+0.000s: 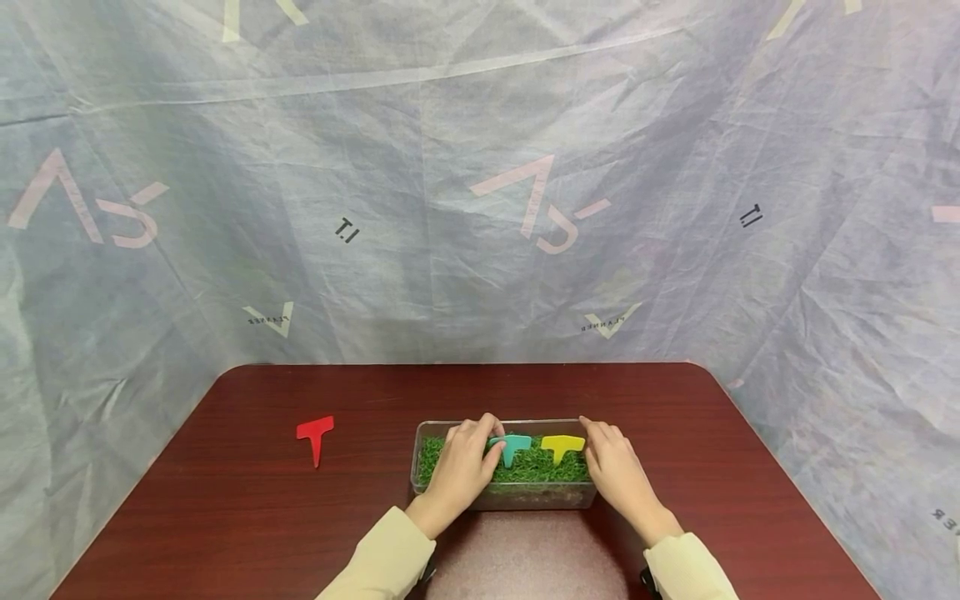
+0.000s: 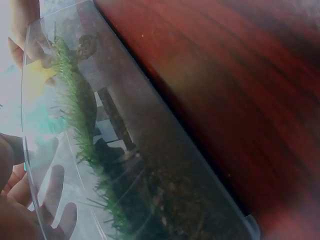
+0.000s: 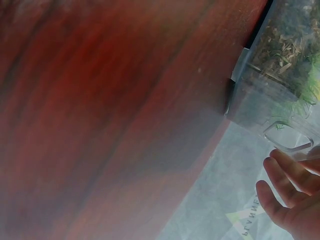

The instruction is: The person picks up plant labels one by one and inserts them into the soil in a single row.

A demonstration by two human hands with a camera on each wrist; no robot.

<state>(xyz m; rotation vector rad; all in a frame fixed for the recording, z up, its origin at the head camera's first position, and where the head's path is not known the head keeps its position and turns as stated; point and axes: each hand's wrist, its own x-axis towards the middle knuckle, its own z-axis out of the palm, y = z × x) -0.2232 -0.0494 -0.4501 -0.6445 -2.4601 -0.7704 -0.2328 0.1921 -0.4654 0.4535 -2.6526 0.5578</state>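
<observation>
Left hand (image 1: 460, 460) pinches teal tag (image 1: 516, 444); right hand (image 1: 618, 467), fingers loosely extended, touches box (image 1: 525, 499) rightward of pinch, apparently steadying it.

Your left hand (image 1: 459, 467) pinches the left end of the teal tag (image 1: 514, 445), set in the grass (image 1: 536, 470) of the clear box (image 1: 517, 500). Your right hand (image 1: 621, 473) touches the box's right end, near the yellow tag (image 1: 563, 443), also in the grass. The red tag (image 1: 316, 430) lies well left on the table (image 1: 225, 500), before a printed cloth (image 1: 420, 267).
</observation>
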